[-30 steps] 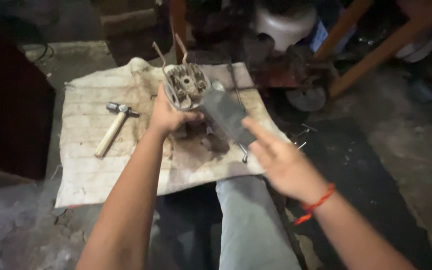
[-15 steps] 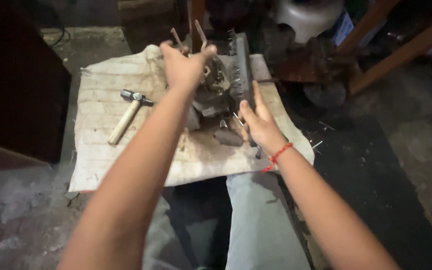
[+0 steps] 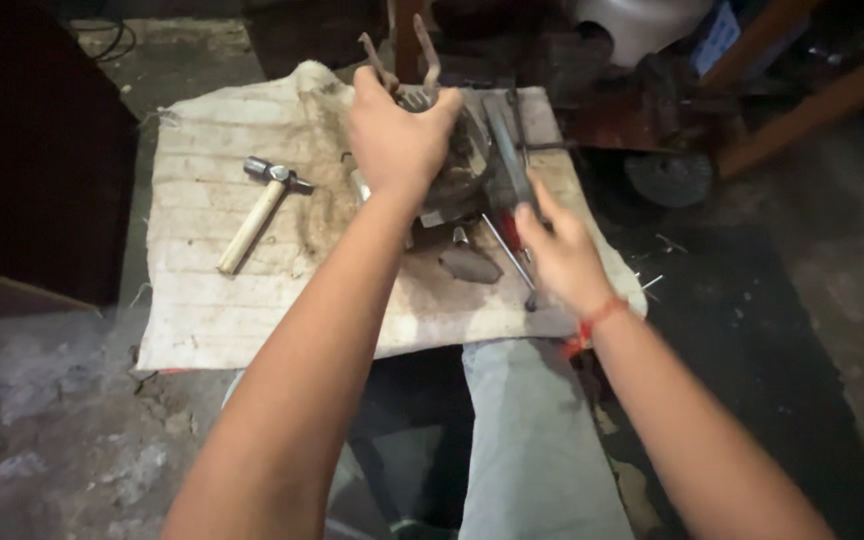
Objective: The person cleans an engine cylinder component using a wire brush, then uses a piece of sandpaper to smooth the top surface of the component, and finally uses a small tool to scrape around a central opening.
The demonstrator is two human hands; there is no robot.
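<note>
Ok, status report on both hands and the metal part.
Left hand gripping metal engine part from above. Right hand open beside it. Hammer lies clear.

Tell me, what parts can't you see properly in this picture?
Head view:
- Metal engine part: top hidden under the left hand.
- Right hand: motion-blurred; grip on the part unclear.
- Small bits on the cloth: too small to identify.
- Upper background: dark, cut off by the edge.

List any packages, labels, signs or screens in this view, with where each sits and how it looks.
Blue packet-like item with pale markings: top right, behind the white rounded object; partly hidden, too blurred to tell if it is a package.
No signs or screens in view.
</note>
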